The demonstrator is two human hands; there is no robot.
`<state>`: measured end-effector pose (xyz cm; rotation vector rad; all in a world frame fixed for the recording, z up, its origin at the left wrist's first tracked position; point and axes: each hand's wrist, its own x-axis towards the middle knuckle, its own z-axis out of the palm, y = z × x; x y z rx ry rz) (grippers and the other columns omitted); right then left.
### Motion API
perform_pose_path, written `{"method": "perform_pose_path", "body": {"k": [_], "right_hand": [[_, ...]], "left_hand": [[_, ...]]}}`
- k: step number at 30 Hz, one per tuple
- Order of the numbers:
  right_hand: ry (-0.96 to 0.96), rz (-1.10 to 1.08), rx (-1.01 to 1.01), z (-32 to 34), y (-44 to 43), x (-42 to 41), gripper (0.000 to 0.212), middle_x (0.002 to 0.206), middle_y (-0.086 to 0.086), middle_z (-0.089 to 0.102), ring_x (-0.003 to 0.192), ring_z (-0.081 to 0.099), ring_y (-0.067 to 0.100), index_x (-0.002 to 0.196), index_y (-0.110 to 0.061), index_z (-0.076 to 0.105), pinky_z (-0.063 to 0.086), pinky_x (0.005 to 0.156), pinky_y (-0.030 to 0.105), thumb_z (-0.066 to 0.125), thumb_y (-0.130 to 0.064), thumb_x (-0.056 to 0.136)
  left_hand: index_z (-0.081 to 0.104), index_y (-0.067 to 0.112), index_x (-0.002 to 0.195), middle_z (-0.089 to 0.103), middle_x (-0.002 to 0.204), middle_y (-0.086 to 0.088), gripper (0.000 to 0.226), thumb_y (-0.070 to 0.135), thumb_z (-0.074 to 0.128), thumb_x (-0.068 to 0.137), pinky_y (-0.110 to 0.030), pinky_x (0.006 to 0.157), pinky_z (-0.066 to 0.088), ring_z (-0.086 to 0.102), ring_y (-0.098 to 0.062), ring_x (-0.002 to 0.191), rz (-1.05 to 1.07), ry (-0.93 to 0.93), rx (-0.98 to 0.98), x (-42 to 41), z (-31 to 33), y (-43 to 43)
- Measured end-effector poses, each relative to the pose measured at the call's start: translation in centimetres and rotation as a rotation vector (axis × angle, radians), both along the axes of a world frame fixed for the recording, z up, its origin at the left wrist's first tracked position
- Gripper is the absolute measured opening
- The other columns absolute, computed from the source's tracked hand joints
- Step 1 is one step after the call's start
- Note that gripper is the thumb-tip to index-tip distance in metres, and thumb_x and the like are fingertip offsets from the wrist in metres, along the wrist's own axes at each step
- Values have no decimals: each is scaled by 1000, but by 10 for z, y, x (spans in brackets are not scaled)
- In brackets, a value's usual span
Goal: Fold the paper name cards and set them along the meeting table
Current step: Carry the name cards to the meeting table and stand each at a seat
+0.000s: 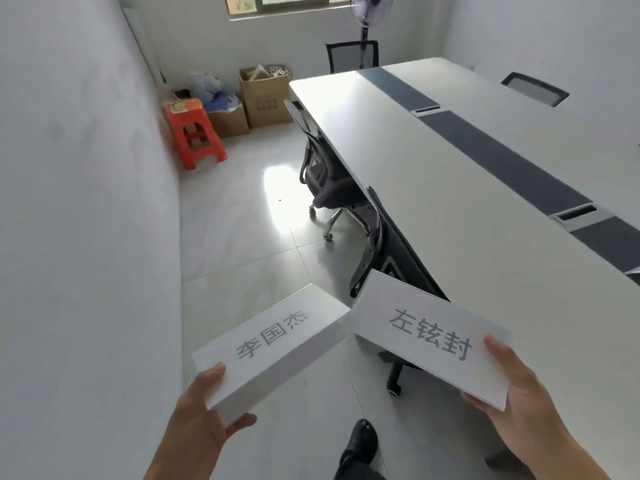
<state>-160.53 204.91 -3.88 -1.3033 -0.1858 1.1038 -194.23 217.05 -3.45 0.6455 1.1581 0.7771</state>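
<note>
- Left hand (pixel 201 410) pinches one folded name card (pixel 273 344) by its near corner, above the floor.
- Right hand (pixel 519 403) pinches a second name card (pixel 429 337) by its near edge.
- Both cards are beside the worktop (pixel 450 188) edge, not on it.

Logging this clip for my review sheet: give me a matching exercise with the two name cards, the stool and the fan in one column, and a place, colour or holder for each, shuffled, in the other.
Column A
1. card 李国杰
2. card 左铉封
3. plastic stool
4. standing fan

Column B
a. orange, beside the cardboard boxes
b. gripped by the left hand
c. at the far wall by the window
d. gripped by the right hand

Pairs: 1-b, 2-d, 3-a, 4-c.
</note>
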Motion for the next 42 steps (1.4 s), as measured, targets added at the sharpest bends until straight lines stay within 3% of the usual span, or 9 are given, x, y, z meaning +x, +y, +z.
{"method": "perform_pose_path", "body": {"k": [4, 10, 13, 19, 23, 27, 33, 36, 42], "right_hand": [[3, -79, -1, 5, 55, 43, 25, 75, -3, 77, 61, 71, 9, 91, -22, 68, 53, 43, 22, 44, -27, 97], [0, -186, -22, 8, 132, 115, 19, 94, 1, 71, 87, 61, 20, 99, -29, 67, 44, 71, 36, 53, -38, 90], [21, -298, -35, 2, 158, 147, 27, 96, 0, 72, 91, 59, 21, 102, -31, 67, 46, 73, 38, 62, -45, 79], [194, -574, -140, -48, 199, 213, 29, 109, 2, 65, 102, 57, 28, 113, -29, 62, 46, 92, 54, 57, -45, 89], [299, -688, -285, -73, 239, 247, 26, 98, 1, 61, 87, 57, 22, 104, -30, 59, 45, 75, 41, 63, -45, 83], [291, -757, -282, -83, 289, 271, 31, 96, 6, 63, 84, 61, 25, 112, -20, 58, 50, 70, 40, 68, -31, 85], [22, -941, -459, -95, 320, 314, 18, 108, 18, 69, 86, 66, 30, 87, -11, 66, 55, 86, 47, 79, -11, 74], [-186, -934, -582, -98, 319, 334, 21, 101, 17, 69, 75, 64, 24, 95, -3, 69, 52, 72, 31, 78, -8, 76], [-310, -833, -688, -118, 305, 373, 31, 98, 13, 68, 86, 63, 25, 107, -2, 67, 48, 79, 33, 77, -7, 77]], "left_hand": [[65, 13, 103, 63, 89, -12, 43, 26, 65, 62, -35, 47, 56, 57, -30, 74, -67, 28, -28, 53, 18, 78], [63, 12, 108, 62, 96, -11, 39, 30, 61, 74, -34, 50, 57, 59, -27, 79, -150, 41, 61, 133, 31, 184], [64, 14, 98, 62, 88, -9, 21, 25, 50, 86, -33, 48, 56, 59, -26, 74, -195, 34, 51, 172, 30, 230], [64, 17, 90, 64, 71, -1, 16, 24, 49, 89, -35, 48, 55, 61, -23, 66, -334, 26, 57, 241, 22, 344], [64, 17, 90, 61, 75, -4, 18, 25, 48, 89, -35, 45, 55, 64, -21, 55, -434, 28, 43, 282, 17, 427], [62, 18, 94, 55, 89, -7, 16, 26, 49, 88, -34, 47, 55, 56, -28, 72, -551, 51, 16, 326, 21, 502], [63, 8, 103, 58, 90, -8, 40, 32, 59, 71, -37, 56, 54, 59, -28, 74, -793, 59, 27, 399, 20, 563], [64, 12, 104, 63, 90, -5, 37, 31, 58, 73, -39, 60, 51, 60, -26, 76, -856, 49, 21, 431, 17, 564], [65, 13, 104, 66, 85, -3, 38, 31, 59, 72, -37, 57, 53, 60, -26, 75, -898, 76, -11, 466, 13, 560]]}}
